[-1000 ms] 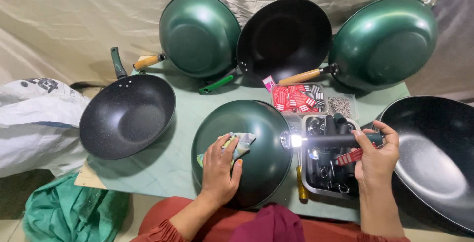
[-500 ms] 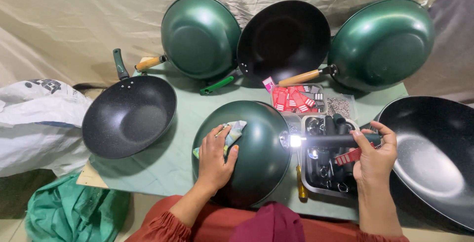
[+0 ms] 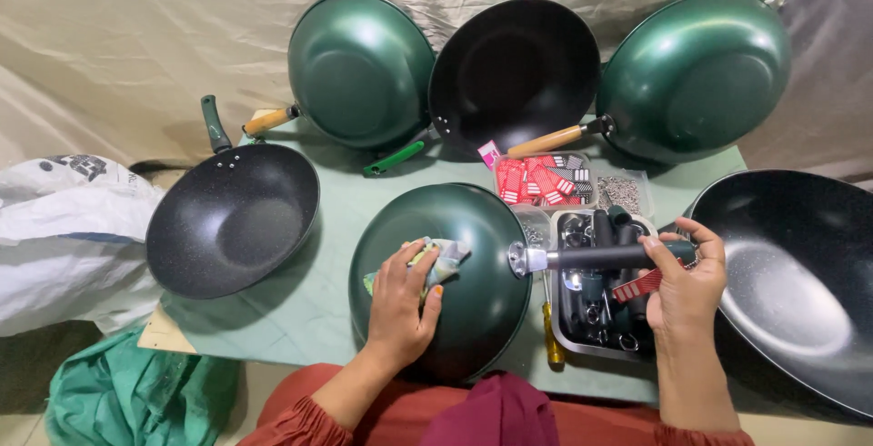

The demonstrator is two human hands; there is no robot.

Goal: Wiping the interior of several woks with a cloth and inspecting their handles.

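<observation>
An upturned green wok (image 3: pixel 455 237) lies bottom-up on the green table cover in front of me. My left hand (image 3: pixel 400 305) presses a crumpled cloth (image 3: pixel 435 260) against the wok's outer surface. My right hand (image 3: pixel 684 282) is closed around the wok's dark handle (image 3: pixel 600 256), which sticks out to the right over a metal tray.
A black wok (image 3: pixel 232 219) sits left, another large one (image 3: pixel 791 282) right. Three woks lean at the back: green (image 3: pixel 359 69), black (image 3: pixel 514 73), green (image 3: pixel 696 73). A metal tray (image 3: pixel 591 319) of dark handles and small boxes of red tags (image 3: pixel 541 180) and screws lie between. White bag (image 3: pixel 64 237) far left.
My left hand has shifted the cloth slightly up and right on the wok's surface. The right hand keeps its hold on the handle.
</observation>
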